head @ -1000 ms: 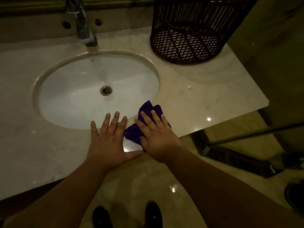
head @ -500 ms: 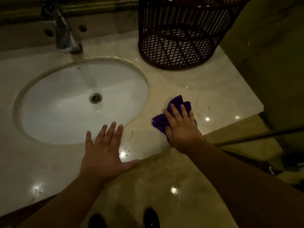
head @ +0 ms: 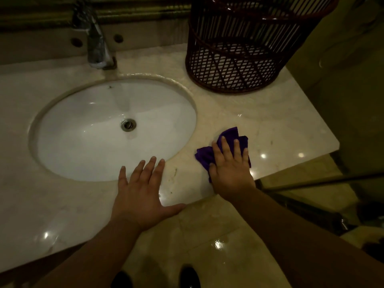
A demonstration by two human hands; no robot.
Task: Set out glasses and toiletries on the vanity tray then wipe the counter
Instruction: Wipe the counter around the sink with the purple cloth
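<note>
Just right of the sink (head: 93,142), flat right hand (head: 230,173) presses cloth (head: 202,156); left hand (head: 139,194) lies spread; basket (head: 234,65) behind.

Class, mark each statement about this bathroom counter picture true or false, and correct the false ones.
1. The right hand presses a purple cloth onto the pale marble counter. True.
2. The left hand grips the chrome tap. False: it rests flat on the counter at the front rim of the white oval sink.
3. A dark slatted basket stands on the counter behind the cloth. True.
4. The cloth lies inside the sink. False: it lies on the counter, right of the sink.
</note>
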